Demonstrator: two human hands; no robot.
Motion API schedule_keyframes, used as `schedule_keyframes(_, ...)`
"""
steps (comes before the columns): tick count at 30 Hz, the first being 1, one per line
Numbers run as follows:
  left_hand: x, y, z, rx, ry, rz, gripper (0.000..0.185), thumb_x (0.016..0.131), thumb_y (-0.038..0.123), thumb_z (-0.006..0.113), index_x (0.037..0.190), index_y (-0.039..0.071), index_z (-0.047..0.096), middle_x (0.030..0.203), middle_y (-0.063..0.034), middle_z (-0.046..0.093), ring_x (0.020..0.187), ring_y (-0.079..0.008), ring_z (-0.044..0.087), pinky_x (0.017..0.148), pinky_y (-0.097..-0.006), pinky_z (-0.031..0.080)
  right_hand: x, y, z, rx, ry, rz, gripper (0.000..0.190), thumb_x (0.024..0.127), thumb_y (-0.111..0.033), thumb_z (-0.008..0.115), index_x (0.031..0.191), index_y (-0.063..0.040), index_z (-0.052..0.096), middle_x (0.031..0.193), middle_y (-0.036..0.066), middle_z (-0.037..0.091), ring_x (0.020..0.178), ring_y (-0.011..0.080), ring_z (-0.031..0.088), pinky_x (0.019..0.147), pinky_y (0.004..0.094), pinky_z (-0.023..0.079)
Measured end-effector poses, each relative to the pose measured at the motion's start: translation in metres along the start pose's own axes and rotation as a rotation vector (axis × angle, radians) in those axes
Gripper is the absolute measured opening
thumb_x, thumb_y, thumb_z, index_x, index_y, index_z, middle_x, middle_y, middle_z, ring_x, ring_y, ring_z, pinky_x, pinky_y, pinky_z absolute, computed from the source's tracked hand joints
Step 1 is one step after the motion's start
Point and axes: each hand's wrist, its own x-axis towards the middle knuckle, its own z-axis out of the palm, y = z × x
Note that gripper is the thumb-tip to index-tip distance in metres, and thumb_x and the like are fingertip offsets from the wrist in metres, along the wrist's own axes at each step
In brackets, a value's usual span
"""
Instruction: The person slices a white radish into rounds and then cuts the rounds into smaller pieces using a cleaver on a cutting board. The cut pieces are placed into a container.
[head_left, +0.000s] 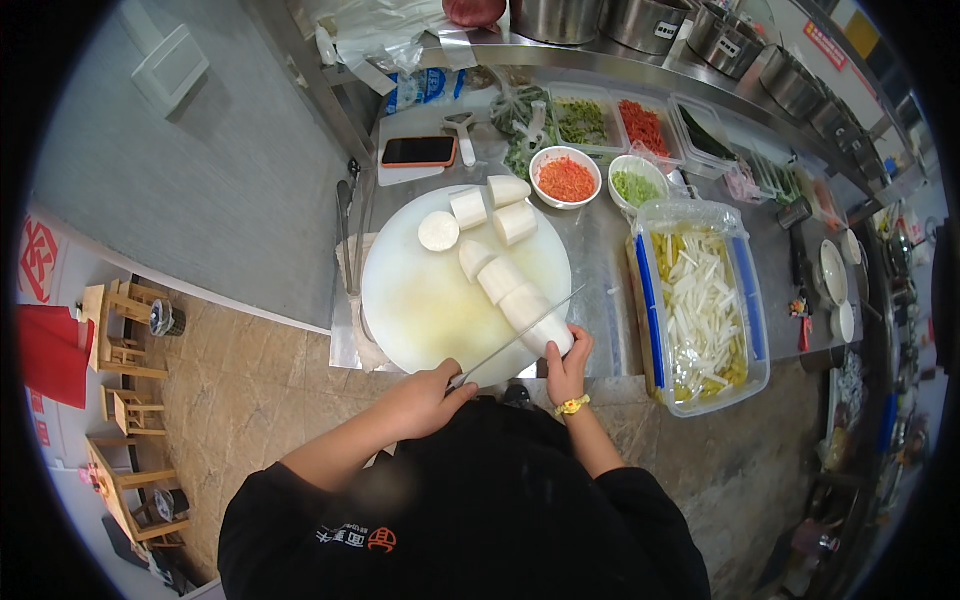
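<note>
My left hand (427, 401) grips the handle of a kitchen knife (501, 349). Its blade lies across a peeled white daikon radish (523, 306), near the end towards me. With my right hand (568, 369), which wears a yellow bracelet, I hold that near end, thumb and fingers around it. Cuts divide the radish into chunks lying in a row. Several loose chunks, including a round cut one (439, 231) and a tapered end (508, 191), sit further back. All of this rests on a round white cutting board (420, 315).
Right of the board, a clear plastic tub (651, 322) holds white strips over yellow-green pieces. Behind stand bowls of chopped red (567, 178) and green vegetables (636, 185), a phone (418, 151) and a peeler (463, 139). Tongs (346, 240) lie left; metal pots (645, 26) line the shelf.
</note>
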Motion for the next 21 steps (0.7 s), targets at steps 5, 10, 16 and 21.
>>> schedule_keyframes(5, 0.003, 0.002, 0.001, 0.033, -0.015, 0.021, 0.043, 0.091, 0.038, 0.048, 0.107, -0.003, 0.048, 0.084, -0.0262, 0.062, 0.081, -0.042, 0.06, 0.072, -0.0463, 0.046, -0.001, -0.004, 0.0, -0.05, 0.005, -0.102, 0.046, 0.082, -0.013, 0.057, 0.119, 0.004, 0.036, 0.116, 0.023, 0.038, 0.108, 0.0369, 0.038, 0.096, 0.0429, 0.031)
schedule_keyframes(10, 0.005, 0.018, -0.006, 0.183, -0.077, 0.032, 0.041, 0.091, 0.036, 0.05, 0.099, -0.004, 0.047, 0.078, -0.0264, 0.061, 0.075, -0.0412, 0.06, 0.066, -0.046, 0.047, -0.003, -0.001, 0.0, -0.063, 0.003, -0.144, 0.047, 0.081, -0.01, 0.059, 0.12, 0.003, 0.036, 0.116, 0.023, 0.038, 0.109, 0.0382, 0.038, 0.096, 0.0438, 0.031)
schedule_keyframes(16, 0.044, 0.017, -0.003, 0.118, -0.132, 0.055, 0.042, 0.091, 0.037, 0.05, 0.1, -0.004, 0.047, 0.078, -0.0262, 0.06, 0.077, -0.0411, 0.059, 0.07, -0.0454, 0.046, -0.005, 0.005, 0.004, -0.024, 0.038, -0.157, 0.044, 0.081, -0.012, 0.057, 0.118, 0.002, 0.037, 0.116, 0.022, 0.039, 0.109, 0.0361, 0.039, 0.097, 0.0445, 0.03)
schedule_keyframes(21, 0.092, -0.001, 0.03, 0.07, -0.106, 0.083, 0.043, 0.09, 0.038, 0.05, 0.101, -0.004, 0.048, 0.082, -0.0267, 0.06, 0.083, -0.0397, 0.059, 0.073, -0.0438, 0.045, -0.008, 0.004, 0.006, -0.029, 0.021, -0.177, 0.044, 0.08, -0.009, 0.058, 0.119, 0.001, 0.038, 0.116, 0.022, 0.039, 0.109, 0.0356, 0.039, 0.097, 0.0446, 0.03)
